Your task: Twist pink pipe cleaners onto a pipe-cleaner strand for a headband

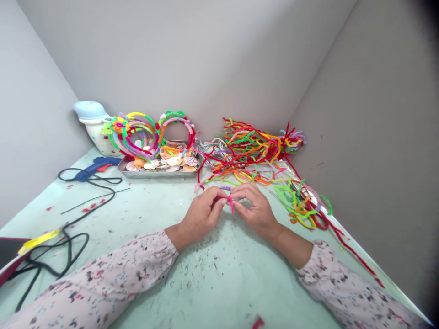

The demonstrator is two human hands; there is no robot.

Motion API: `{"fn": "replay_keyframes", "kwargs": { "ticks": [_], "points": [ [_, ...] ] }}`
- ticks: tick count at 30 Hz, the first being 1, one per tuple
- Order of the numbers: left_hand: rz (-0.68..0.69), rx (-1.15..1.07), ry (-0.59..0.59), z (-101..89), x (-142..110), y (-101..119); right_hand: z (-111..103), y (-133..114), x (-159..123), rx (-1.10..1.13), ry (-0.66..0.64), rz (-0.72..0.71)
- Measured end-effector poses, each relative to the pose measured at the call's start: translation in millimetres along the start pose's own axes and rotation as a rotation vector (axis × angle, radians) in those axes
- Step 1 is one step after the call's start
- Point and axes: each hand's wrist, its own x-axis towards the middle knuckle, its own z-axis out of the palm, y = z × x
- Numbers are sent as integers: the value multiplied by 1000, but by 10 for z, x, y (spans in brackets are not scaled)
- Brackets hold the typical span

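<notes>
My left hand (202,217) and my right hand (255,210) meet at the middle of the pale green table (144,214). Their fingertips together pinch a short pink pipe cleaner (231,204), and its end pokes down between them. Most of that piece is hidden by my fingers. Just beyond the hands lies a lilac pipe cleaner piece (225,188), apparently not touching them. A tangled heap of multicoloured pipe cleaners (250,148) lies behind my right hand, with looser green, yellow and red strands (302,205) to its right.
Pipe cleaner headbands (151,137) lean behind a metal tray (157,172) of seashells (173,161). A blue hot glue gun (96,167) trails a black cord (85,196). A white jar with a blue lid (92,123) stands in the corner, and grey walls (370,137) surround the table.
</notes>
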Motion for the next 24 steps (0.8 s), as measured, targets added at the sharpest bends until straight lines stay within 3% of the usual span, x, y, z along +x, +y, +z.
{"fn": "replay_keyframes", "kwargs": {
  "ticks": [24],
  "points": [
    [2,15,-13,10,9,6,-1,-7,-19,94,-6,36]
  ]
}}
